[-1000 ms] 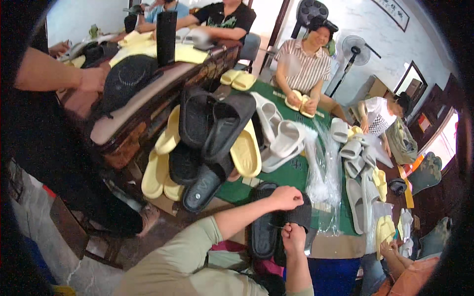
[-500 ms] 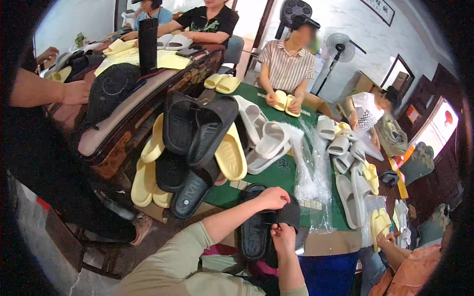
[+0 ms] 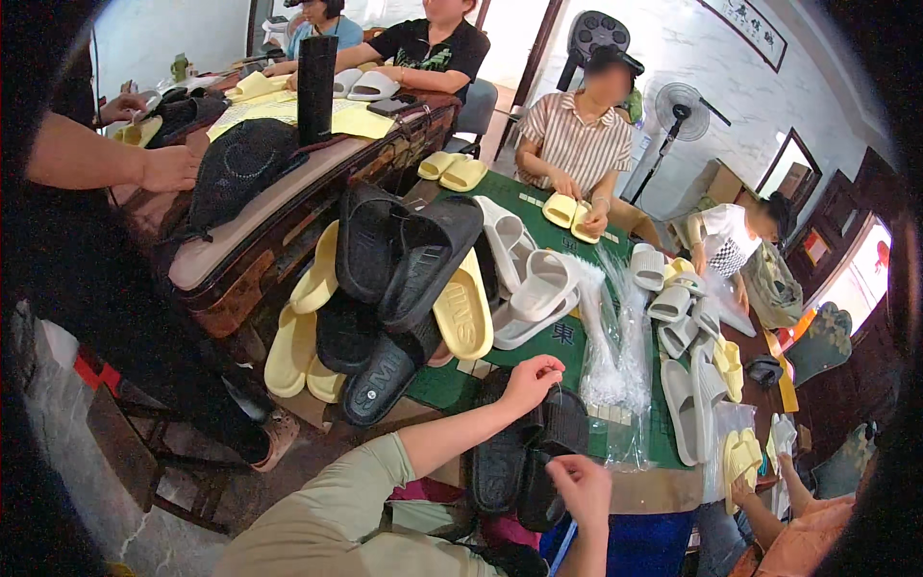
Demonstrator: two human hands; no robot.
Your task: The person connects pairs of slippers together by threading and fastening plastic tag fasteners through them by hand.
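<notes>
A pair of black slide sandals (image 3: 499, 466) lies at the near edge of the table, soles facing down and straps up. Above the far end of the right one, my left hand (image 3: 535, 383) is closed in a pinch; a faint thin line seems to hang from its fingertips, too fine to name. My right hand (image 3: 584, 488) is pinched beside the strap of the right sandal, and whatever its fingertips hold is too small to make out.
A pile of black, yellow and grey slides (image 3: 419, 260) stands to the left on the green table mat (image 3: 452, 389). Clear plastic bags (image 3: 625, 365) and more grey slides (image 3: 685, 409) lie to the right. Across the table a person handles yellow slides (image 3: 569, 213); other people work around.
My hands have moved apart: the left rose a little, the right shifted right and down, off the strap. The whole view has shifted slightly.
</notes>
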